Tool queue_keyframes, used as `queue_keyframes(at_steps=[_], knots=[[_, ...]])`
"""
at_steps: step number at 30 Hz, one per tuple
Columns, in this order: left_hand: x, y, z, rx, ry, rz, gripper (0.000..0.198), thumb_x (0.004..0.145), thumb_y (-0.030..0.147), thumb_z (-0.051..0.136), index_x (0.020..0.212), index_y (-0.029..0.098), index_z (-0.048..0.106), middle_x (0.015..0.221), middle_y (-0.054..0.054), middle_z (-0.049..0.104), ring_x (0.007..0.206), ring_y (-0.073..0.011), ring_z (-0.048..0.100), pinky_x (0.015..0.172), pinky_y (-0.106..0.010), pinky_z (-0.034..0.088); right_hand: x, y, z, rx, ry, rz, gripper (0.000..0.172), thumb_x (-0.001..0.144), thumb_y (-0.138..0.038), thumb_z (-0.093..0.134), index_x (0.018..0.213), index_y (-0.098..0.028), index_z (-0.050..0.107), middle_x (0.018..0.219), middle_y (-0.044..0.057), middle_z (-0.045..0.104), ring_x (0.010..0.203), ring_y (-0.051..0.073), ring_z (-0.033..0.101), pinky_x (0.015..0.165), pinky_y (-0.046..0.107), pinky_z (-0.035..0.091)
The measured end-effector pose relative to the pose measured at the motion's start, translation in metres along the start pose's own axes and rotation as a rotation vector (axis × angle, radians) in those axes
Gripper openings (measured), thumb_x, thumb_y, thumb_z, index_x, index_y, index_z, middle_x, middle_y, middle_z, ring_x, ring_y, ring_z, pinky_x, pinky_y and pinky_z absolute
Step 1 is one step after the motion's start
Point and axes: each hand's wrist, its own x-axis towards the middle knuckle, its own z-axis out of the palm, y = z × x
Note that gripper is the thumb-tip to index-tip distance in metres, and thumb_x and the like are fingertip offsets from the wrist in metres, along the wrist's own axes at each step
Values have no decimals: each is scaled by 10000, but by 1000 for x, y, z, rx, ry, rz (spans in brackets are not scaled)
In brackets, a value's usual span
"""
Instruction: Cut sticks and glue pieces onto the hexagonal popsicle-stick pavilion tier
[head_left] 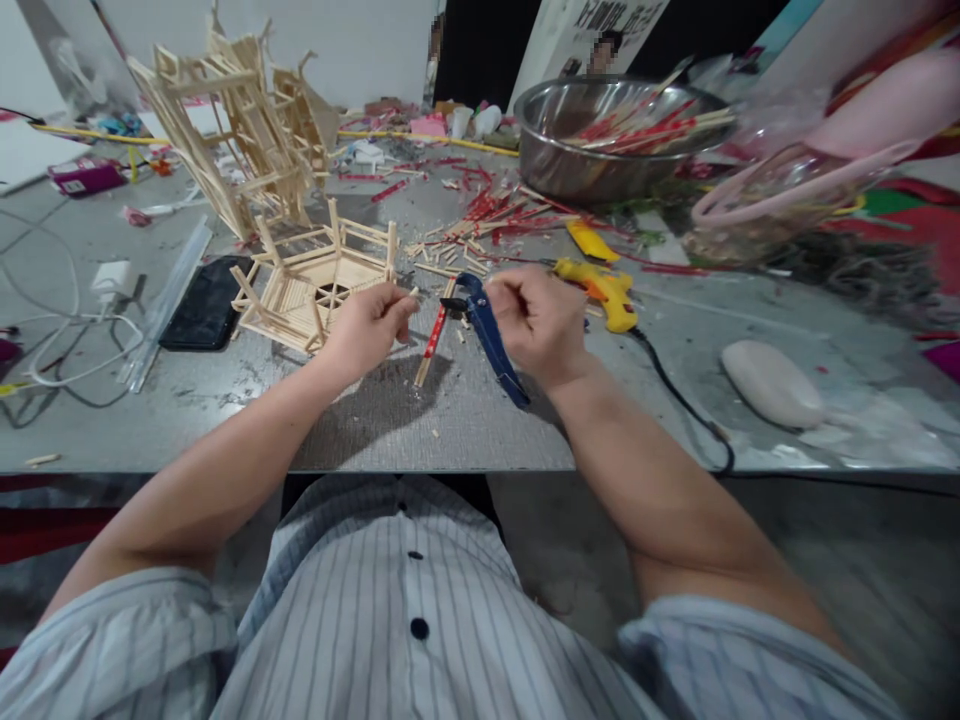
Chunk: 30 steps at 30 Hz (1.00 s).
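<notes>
My left hand (371,322) is closed in a pinch on a small stick piece (414,293), in front of a hexagonal frame of light wooden sticks (337,268). To its right, my right hand (541,318) is closed beside the blue-handled cutter (491,345); the fingers are curled, and the cutter's dark jaws point left toward my left hand. Between the hands, a chopstick with a red patterned wrapper (433,335) lies on the table below the jaws.
A tall stick structure (240,130) stands at the back left, near a black phone (202,303). Farther right are a yellow glue gun (604,290) with a cord, a metal bowl (600,175) of wrapped chopsticks, and a white mouse-shaped object (772,383). Scattered sticks lie behind my hands.
</notes>
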Motion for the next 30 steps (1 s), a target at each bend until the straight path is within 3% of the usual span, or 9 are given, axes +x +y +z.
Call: queue_keyframes(at_steps=[2, 5, 10, 13, 16, 20, 23, 30], knots=[[-1, 1, 2, -181, -80, -68, 151, 919, 191, 475, 780, 167, 529, 601, 19, 605, 426, -70, 452, 464, -214, 315, 4, 9, 2, -69, 29, 12, 366, 988, -410, 362, 928, -238, 680, 834, 60, 707, 783, 196, 629, 733, 351, 466], [-3, 0, 7, -265, -148, -29, 136, 886, 179, 556, 756, 143, 574, 611, 28, 579, 499, -56, 484, 502, -193, 348, 7, 20, 5, -200, 5, 44, 336, 970, -428, 425, 944, -265, 718, 942, 74, 701, 970, 253, 605, 877, 434, 444], [-4, -2, 9, -329, -95, 2, 176, 814, 216, 678, 675, 138, 602, 518, 74, 440, 450, -29, 340, 446, -188, 256, 9, 36, 13, -227, -123, 157, 342, 972, -370, 406, 1086, -243, 703, 951, 103, 689, 1006, 286, 599, 918, 491, 427], [-4, 1, 7, -427, -86, -51, 164, 814, 217, 678, 688, 145, 603, 505, 69, 473, 418, -30, 382, 417, -177, 298, 9, 45, 19, -233, -189, 227, 387, 931, -276, 442, 1272, -196, 606, 1069, 133, 704, 1057, 322, 603, 952, 548, 406], [-4, 7, 4, -466, -34, -1, 176, 809, 197, 683, 672, 146, 585, 541, 47, 554, 413, -25, 442, 416, -158, 364, 8, 47, 22, -203, -222, 248, 499, 849, -211, 515, 1344, -151, 546, 1104, 141, 712, 1056, 347, 614, 955, 584, 403], [-8, 18, -6, -418, 107, 157, 146, 808, 155, 674, 711, 163, 565, 578, 41, 618, 441, -30, 522, 443, -134, 428, 4, 31, 17, 51, -188, 147, 280, 878, -319, 541, 1108, -250, 685, 1001, 98, 733, 1023, 306, 639, 962, 535, 432], [-9, 22, -12, -351, 172, 197, 116, 805, 147, 670, 759, 177, 568, 613, 38, 647, 516, -53, 605, 508, -140, 497, 3, 9, 11, 292, -183, 84, 218, 900, -431, 546, 1004, -317, 701, 925, 66, 733, 971, 278, 656, 928, 507, 468], [-6, 18, -23, -250, 241, 277, 60, 803, 186, 654, 776, 186, 600, 612, 31, 626, 593, -91, 655, 564, -180, 530, 11, -24, 4, 612, -194, 160, 164, 871, -425, 607, 936, -291, 677, 856, 12, 728, 820, 198, 676, 796, 395, 537]])
